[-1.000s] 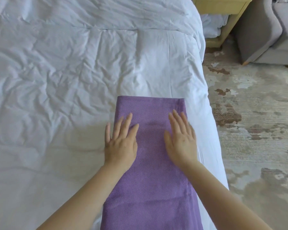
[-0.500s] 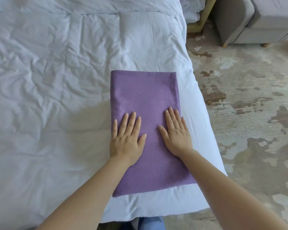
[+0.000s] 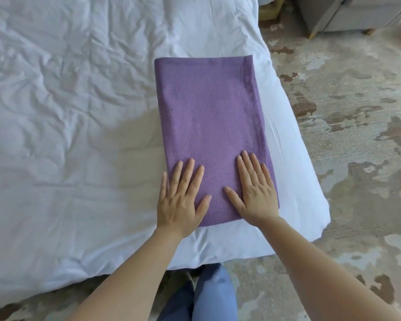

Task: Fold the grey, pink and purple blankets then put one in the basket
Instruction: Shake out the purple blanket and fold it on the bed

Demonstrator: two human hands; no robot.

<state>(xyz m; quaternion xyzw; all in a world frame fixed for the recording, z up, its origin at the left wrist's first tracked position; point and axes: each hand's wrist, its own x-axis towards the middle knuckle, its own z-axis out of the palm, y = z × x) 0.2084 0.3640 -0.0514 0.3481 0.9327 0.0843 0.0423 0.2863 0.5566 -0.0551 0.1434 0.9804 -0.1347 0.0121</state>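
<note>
The purple blanket [image 3: 208,117] is folded into a long, smooth rectangle with a fine diagonal weave. It lies on the white bed [image 3: 67,112] toward the bed's 4 o'clock corner, its length running 12 to 6. Both hands press flat on its near end with fingers spread: the left hand [image 3: 181,200] at the blanket's 7 o'clock, overlapping the edge, and the right hand [image 3: 255,193] at its 5 o'clock.

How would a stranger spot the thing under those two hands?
Find the bed's rumpled white duvet. Near its corner beside the patchy rug lies a purple blanket, folded into a flat rectangle. It is the only coloured thing on the bedding, with the left hand and right hand flat on its near end.
</note>
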